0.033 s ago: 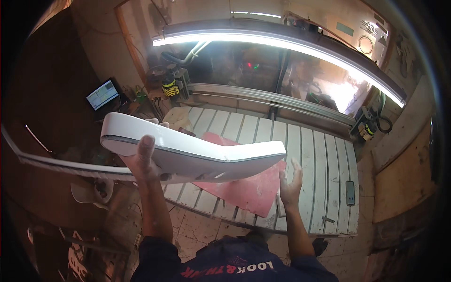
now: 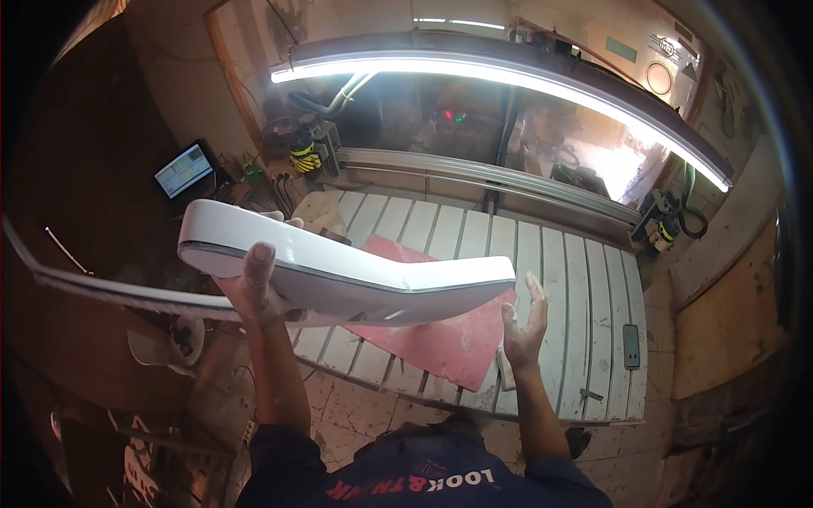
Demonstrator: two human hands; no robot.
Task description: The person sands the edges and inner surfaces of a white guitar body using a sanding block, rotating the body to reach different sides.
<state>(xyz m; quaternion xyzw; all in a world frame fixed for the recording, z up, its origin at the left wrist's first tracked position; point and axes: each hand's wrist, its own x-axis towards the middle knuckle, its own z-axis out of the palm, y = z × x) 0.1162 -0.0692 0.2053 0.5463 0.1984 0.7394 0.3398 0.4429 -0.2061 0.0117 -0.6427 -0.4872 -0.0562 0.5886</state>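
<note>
A large white bent piece point(image 2: 339, 261) with a thick glossy rim and a thin dark line along its lower edge is held up before me, above the table. My left hand point(image 2: 252, 284) grips its left part, thumb on the near side and fingertips showing over the far side. At the piece's right end, my dusty right hand point(image 2: 525, 326) is open with its fingers apart; whether it touches is unclear. A long white strip point(image 2: 140, 300) runs off left from behind my left wrist; I cannot tell if it joins the piece.
Below lies a slatted table point(image 2: 576, 322) bearing a pink sheet point(image 2: 440, 347), a phone point(image 2: 631, 347) and a small metal piece point(image 2: 591, 395). A lit tube lamp point(image 2: 474, 68) hangs over a metal rail point(image 2: 474, 173). A screen point(image 2: 184, 170) glows at left, above a white chair point(image 2: 161, 349).
My right hand's fingers have risen slightly. The white piece and my left hand have shifted a hair to the left; the grip is the same.
</note>
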